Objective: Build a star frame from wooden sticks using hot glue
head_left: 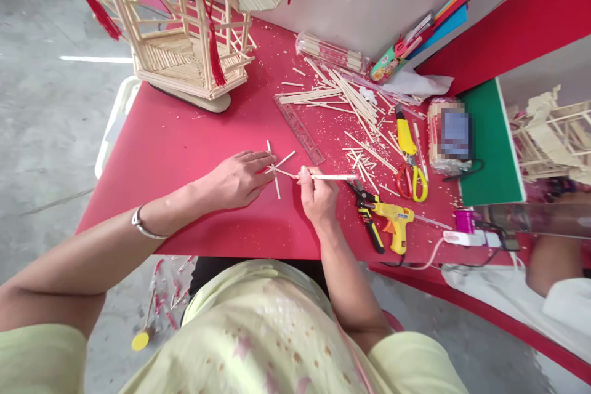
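Several thin wooden sticks cross at one centre and form a star point(277, 184) flat on the red table. My left hand point(237, 180) lies palm down just left of it, its fingertips pinching and pressing the star near the crossing. Closed around a slim white pencil-like stick point(336, 177), my right hand point(318, 196) rests on the table to the star's right. The stick's narrow end points left, at one arm of the star; whether it touches cannot be made out.
A stick-built pavilion point(194, 61) with red tassels stands back left. A clear ruler point(300, 129), loose sticks point(355, 98), yellow-handled scissors point(419, 183), a yellow utility knife point(405, 134), pliers point(370, 228) and a yellow glue gun point(394, 221) lie rightward. Another person's arm point(556, 252) shows far right.
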{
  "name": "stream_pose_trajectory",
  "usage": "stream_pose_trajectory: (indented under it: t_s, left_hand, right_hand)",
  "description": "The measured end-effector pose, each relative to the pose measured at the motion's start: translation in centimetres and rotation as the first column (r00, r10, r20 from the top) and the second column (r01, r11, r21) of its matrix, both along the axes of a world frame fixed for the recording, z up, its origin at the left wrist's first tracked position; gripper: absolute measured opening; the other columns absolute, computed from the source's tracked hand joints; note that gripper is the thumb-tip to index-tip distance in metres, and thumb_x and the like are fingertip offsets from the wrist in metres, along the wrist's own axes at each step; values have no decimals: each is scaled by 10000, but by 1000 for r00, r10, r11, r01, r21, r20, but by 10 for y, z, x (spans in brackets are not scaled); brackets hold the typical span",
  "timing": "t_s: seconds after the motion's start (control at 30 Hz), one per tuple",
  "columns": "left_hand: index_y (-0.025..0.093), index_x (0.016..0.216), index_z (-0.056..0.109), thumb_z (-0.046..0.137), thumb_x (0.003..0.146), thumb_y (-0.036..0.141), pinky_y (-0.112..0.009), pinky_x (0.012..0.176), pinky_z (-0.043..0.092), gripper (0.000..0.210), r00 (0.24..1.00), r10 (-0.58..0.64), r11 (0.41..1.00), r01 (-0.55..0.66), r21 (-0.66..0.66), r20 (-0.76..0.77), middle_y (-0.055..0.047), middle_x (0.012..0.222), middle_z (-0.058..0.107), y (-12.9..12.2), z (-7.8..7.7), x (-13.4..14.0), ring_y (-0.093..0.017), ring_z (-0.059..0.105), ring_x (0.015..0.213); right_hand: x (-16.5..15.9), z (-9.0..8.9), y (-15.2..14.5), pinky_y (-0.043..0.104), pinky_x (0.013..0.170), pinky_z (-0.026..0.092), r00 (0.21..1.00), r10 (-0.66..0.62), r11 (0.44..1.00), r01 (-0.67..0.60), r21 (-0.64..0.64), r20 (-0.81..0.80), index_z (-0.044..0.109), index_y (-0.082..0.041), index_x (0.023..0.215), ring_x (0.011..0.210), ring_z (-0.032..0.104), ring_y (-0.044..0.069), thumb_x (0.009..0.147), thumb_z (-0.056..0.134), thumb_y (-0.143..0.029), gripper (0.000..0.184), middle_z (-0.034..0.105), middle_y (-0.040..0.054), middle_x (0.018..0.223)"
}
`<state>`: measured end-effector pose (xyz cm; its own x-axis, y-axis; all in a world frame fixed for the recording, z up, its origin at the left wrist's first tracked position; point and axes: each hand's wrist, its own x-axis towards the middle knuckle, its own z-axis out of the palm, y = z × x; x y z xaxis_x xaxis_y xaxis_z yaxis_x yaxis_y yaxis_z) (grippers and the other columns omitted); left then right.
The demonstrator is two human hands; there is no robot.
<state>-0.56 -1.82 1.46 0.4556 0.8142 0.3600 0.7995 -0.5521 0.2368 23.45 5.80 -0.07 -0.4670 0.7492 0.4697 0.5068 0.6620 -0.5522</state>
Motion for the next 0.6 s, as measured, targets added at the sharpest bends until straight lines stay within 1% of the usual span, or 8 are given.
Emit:
stream_pose_trajectory:
  t_s: [0.2, 0.3, 0.33, 0.4, 0.43, 0.5, 0.6]
  left_hand:
    - [163, 1238, 750, 527, 1010, 215, -520, 1095, 570, 323, 1000, -3, 1000, 3, -2, -6, -194, 1497, 634, 0, 0, -1, -346, 635, 1370]
    - [165, 1232, 755, 526, 991, 190, -521, 1089, 571, 334, 1000, -12, 1000, 12, 5, -8, -195, 1494, 636, 0, -1, -2, -348, 639, 1364]
    - [166, 1234, 756, 524, 984, 178, -518, 1091, 570, 342, 1000, -15, 1000, 15, 8, -7, -192, 1491, 640, 0, -2, -2, -345, 638, 1365]
    - [178, 1241, 756, 519, 969, 154, -506, 1099, 567, 362, 1000, -11, 1000, 11, 11, -1, -177, 1481, 651, 1, -2, -3, -332, 635, 1370]
    - [186, 1244, 756, 518, 963, 148, -500, 1102, 567, 370, 1000, -6, 1000, 6, 10, 2, -169, 1476, 656, 1, -2, -3, -326, 636, 1369]
    - [191, 1245, 758, 521, 957, 147, -497, 1097, 571, 376, 1000, -3, 1000, 3, 6, 4, -162, 1466, 665, 2, -2, -3, -325, 644, 1358]
    - [186, 1246, 761, 527, 960, 157, -504, 1086, 577, 371, 1000, -3, 1000, 3, 1, 8, -170, 1455, 671, 2, -1, -3, -333, 657, 1339]
  right_hand:
    - [20, -2, -1, 301, 733, 564, 997, -72, 997, 71, -14, -23, 691, -214, 945, 744, 758, 203, 1121, 451, -410, 356, 768, 71, 779]
    - [18, 2, -10, 293, 736, 577, 992, -74, 996, 68, -65, -98, 685, -218, 960, 747, 763, 194, 1118, 471, -402, 323, 768, 57, 782]
    - [15, 4, -14, 288, 744, 584, 990, -47, 995, 35, -94, -134, 684, -220, 981, 760, 766, 186, 1119, 474, -391, 304, 775, 52, 805]
    - [7, 9, -22, 282, 775, 594, 983, 45, 988, -71, -140, -177, 679, -228, 1025, 810, 773, 175, 1121, 473, -374, 271, 789, 45, 868]
    - [2, 11, -26, 286, 790, 595, 981, 93, 982, -119, -147, -169, 679, -231, 1038, 839, 771, 175, 1121, 474, -375, 263, 791, 45, 898]
    - [-5, 14, -31, 298, 803, 588, 981, 161, 976, -174, -130, -109, 680, -233, 1038, 865, 757, 180, 1118, 478, -386, 266, 784, 48, 918]
    - [-11, 14, -33, 296, 779, 564, 982, 187, 978, -190, -84, -33, 681, -226, 1028, 812, 727, 175, 1118, 486, -383, 266, 765, 43, 864]
